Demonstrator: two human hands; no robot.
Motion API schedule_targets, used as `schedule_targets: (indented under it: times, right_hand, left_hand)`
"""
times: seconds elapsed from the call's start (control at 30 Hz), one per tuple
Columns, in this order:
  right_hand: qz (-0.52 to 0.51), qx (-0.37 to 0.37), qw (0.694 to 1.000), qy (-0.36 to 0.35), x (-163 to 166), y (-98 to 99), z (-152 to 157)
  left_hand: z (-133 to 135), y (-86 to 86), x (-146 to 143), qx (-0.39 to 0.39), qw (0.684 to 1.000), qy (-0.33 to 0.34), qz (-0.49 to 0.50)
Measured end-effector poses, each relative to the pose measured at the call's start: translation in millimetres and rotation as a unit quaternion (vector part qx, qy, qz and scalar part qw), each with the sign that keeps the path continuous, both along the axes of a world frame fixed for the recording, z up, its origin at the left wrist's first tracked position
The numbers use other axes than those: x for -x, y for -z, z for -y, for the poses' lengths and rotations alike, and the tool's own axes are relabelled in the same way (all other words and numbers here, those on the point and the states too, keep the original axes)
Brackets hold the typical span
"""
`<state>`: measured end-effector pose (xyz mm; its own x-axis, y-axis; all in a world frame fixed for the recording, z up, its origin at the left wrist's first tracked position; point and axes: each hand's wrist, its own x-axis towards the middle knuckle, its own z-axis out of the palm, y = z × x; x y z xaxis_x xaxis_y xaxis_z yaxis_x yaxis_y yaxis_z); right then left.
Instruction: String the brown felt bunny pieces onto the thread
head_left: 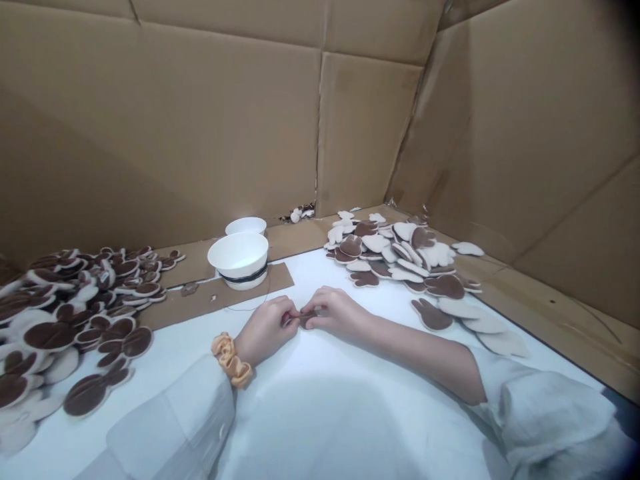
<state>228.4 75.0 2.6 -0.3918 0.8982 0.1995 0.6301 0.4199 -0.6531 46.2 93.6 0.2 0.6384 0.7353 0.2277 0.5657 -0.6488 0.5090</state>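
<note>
My left hand [268, 327] and my right hand [341, 315] meet over the middle of the white table, each pinching a small brown fabric piece [306, 318]. Fingers cover most of that piece, so its full outline is hidden. A thin dark thread [241, 309] runs in a loose loop from near the bowls toward my left hand. An orange scrunchie [231, 360] circles my left wrist. Just beyond my hands stands a white bowl [239, 252] with a dark band around its lower part.
A second white bowl [246, 225] sits behind the first. At left lies a large heap of brown-and-white rabbit-shaped pieces [86, 395]. Flatter brown and white rabbit-shaped pieces [445, 287] are piled at right. Tall cardboard walls [225, 120] enclose the table's back and right.
</note>
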Motion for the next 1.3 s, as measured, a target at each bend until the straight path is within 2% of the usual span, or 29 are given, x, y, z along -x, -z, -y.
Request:
schedule_targets:
  times: [0.17, 0.4, 0.57, 0.67, 0.73, 0.93, 1.03, 1.2, 1.3]
  right_hand:
    - [0.013, 0.033, 0.999, 0.019, 2, -4.6, 1]
    - [0.038, 0.004, 0.999, -0.014, 5, -4.7, 0]
    - [0.019, 0.044, 0.999, -0.014, -6, -17.9, -7]
    - [-0.032, 0.006, 0.999, 0.018, -6, -26.3, -5]
    - [-0.029, -0.024, 0.999, 0.024, -1, -25.0, -1]
    - [0.088, -0.102, 0.991, 0.025, 17, -1.0, 8]
    - [0.162, -0.149, 0.975, 0.005, 18, 1.6, 8]
    - [0.185, -0.145, 0.971, -0.038, 18, -4.9, 1]
    - [0.165, -0.121, 0.979, -0.024, 20, -5.3, -1]
  left_hand:
    - [0, 0.2, -1, 0.001, 1.0, -0.007, 0.001]
    - [1, 3.2, -1, -0.009, 1.0, -0.016, 0.004]
    - [0, 5.0, -1, -0.015, 1.0, -0.014, 0.006]
    - [-1, 5.2, -1, -0.019, 1.0, -0.013, 0.008]
    - [-1, 5.1, -1, -0.022, 1.0, -0.013, 0.007]
    - [2, 7.5, 0, -0.036, 0.999, -0.023, 0.008]
    - [3, 8.9, -1, -0.042, 0.999, -0.031, 0.013]
    - [5, 6.4, 0, -0.028, 0.998, -0.046, 0.021]
    - [7, 4.0, 2, 0.004, 0.999, -0.047, 0.018]
